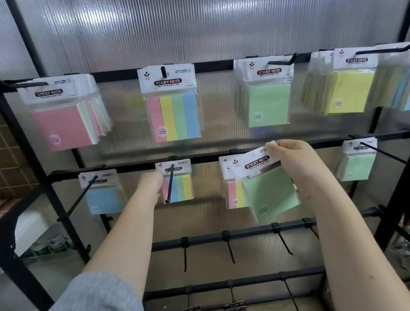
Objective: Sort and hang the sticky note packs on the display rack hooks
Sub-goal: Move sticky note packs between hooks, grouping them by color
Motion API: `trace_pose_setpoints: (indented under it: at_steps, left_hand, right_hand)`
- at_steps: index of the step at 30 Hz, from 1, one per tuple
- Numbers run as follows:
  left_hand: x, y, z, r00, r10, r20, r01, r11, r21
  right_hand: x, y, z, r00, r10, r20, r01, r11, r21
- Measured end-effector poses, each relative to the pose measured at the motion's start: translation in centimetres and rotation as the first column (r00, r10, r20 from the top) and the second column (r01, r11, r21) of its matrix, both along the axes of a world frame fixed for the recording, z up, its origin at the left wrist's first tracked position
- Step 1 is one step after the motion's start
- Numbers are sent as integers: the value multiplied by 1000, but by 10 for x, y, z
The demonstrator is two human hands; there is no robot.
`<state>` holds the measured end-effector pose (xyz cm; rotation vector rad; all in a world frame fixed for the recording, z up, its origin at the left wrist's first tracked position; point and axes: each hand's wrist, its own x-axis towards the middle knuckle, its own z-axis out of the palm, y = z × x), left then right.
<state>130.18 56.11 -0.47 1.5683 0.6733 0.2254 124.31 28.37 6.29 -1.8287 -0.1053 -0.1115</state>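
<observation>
Your right hand point(287, 155) pinches the white top card of a green sticky note pack point(270, 193), tilted, in front of a pink and yellow pack point(234, 193) on the rack's point(224, 154) middle bar. Your left hand point(151, 185) touches a striped pack point(180, 186) on its hook point(170, 184); I cannot tell if its fingers pinch.

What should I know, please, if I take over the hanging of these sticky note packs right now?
Right hand: pinches the header of a green pack, tilted, in front of a middle-row pack, not on a hook.
Left hand: at the striped pack on the middle row; grip unclear.
Done: top row filled, some middle hooks.
Left: hang the green pack with its like; lower hooks bare.
</observation>
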Motion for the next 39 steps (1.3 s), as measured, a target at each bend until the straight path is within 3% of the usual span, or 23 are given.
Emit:
trace_pose_setpoints:
  at_steps: [11, 18, 22, 27, 34, 39]
  left_hand:
    - [2, 0, -14, 999, -7, 37, 5, 998, 55]
    - [-1, -10, -26, 974, -139, 177, 154, 986, -70]
    - [-2, -10, -28, 974, -95, 204, 114, 990, -84]
    - [-7, -7, -30, 985, -53, 162, 36, 994, 103]
    - [-35, -7, -32, 985, -67, 157, -2, 914, 405]
    - [-69, -15, -26, 986, -49, 160, -36, 871, 489]
  right_hand:
    - [0, -2, -4, 999, -40, -4, 40, 996, 77]
    - [2, -7, -10, 999, -22, -25, 24, 995, 96]
    - [0, -10, -12, 999, -25, -44, 29, 994, 105]
    - [-5, -9, -12, 999, -29, -12, 31, 992, 126]
    - [-2, -7, -21, 996, -85, 27, 81, 990, 112]
    - [1, -3, -26, 994, -93, 54, 89, 994, 71]
